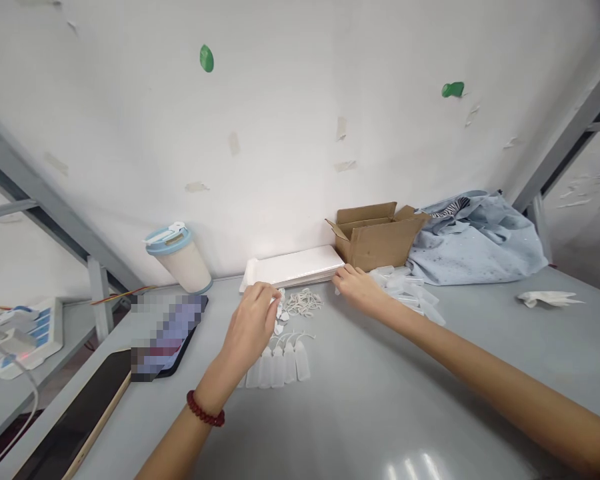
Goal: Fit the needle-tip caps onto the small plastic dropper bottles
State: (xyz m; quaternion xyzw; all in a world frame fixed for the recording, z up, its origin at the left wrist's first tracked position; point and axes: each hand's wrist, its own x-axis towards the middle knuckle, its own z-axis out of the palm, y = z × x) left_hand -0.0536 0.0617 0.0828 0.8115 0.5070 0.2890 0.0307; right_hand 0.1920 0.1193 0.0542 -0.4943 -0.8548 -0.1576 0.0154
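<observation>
My left hand [253, 323], wearing a dark red bead bracelet [205, 410], is closed over small white pieces [280, 320]. What its fingertips pinch is too small to make out. My right hand [357, 288] is closed beside the near right corner of a stack of white cards [297, 265]. A bit of something pale shows under its fingers, but I cannot tell what it is. Between the hands lies a pile of short whitish loops [305, 303]. Several translucent sleeves with looped strings [279, 367] lie in a row below, partly covered by my left hand.
Loose translucent sleeves [413, 293] lie right of my right hand, before an open cardboard box [380, 240]. Beyond are a light-blue cloth bag [480, 240] and crumpled tissue [550, 299]. Left stand a cup with blue lid [183, 263], a phone [175, 340] and a dark tablet-like device [80, 413].
</observation>
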